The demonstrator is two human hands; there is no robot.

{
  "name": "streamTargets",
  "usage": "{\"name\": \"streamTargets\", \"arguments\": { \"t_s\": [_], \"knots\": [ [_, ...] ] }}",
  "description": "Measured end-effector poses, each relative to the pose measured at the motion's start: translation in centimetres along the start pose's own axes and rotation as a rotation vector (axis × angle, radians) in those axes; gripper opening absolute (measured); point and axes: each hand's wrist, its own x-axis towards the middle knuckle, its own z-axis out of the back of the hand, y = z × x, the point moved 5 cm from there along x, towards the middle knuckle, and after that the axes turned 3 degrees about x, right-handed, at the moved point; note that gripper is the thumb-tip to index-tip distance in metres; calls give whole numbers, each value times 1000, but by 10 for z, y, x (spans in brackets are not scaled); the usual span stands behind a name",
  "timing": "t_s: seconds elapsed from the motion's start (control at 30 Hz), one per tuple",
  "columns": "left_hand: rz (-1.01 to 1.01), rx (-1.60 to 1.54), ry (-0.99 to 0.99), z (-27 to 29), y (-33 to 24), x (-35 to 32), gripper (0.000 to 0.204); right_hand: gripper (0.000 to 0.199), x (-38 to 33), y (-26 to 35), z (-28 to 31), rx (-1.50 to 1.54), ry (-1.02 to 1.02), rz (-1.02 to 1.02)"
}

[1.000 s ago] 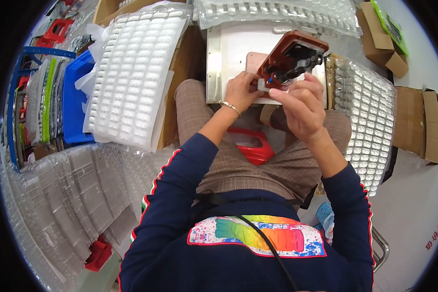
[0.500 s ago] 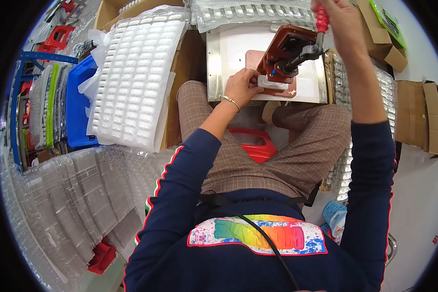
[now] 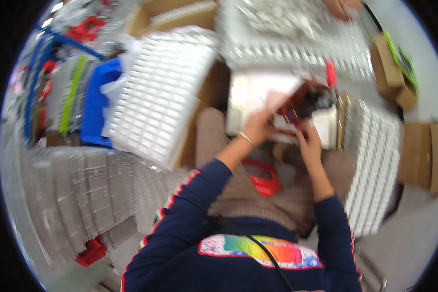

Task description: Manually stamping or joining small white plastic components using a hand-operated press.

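Observation:
A brown-red hand press with a red-gripped lever stands on the white work board in front of me. My left hand is at the left side of the press base. Just right of it, my right hand reaches up to the front of the base, off the lever. Motion blur smears both hands' fingers, and whatever lies between them cannot be made out.
White trays of small white pieces lie to the left and right. Bagged pieces cover the far side, near another person's hand. A blue bin and a cardboard box flank the workplace.
My right hand has let go of the lever and come down to the press base. The white piece seen under the press can no longer be made out. The whole view has shifted.

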Motion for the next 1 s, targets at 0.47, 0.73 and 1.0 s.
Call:
{"name": "streamTargets", "arguments": {
  "t_s": [0.47,0.73,1.0],
  "knots": [
    [-163,43,-61,-8,-21,-8,41,30,-23,-26,10,266,-138,-65],
    [-118,-16,-13,-12,-22,-9,38,25,-22,-42,9,340,-157,-118],
    [-201,-10,-22,-13,-19,-15,34,23,-26,-39,12,268,-148,-134]
  ]
}}
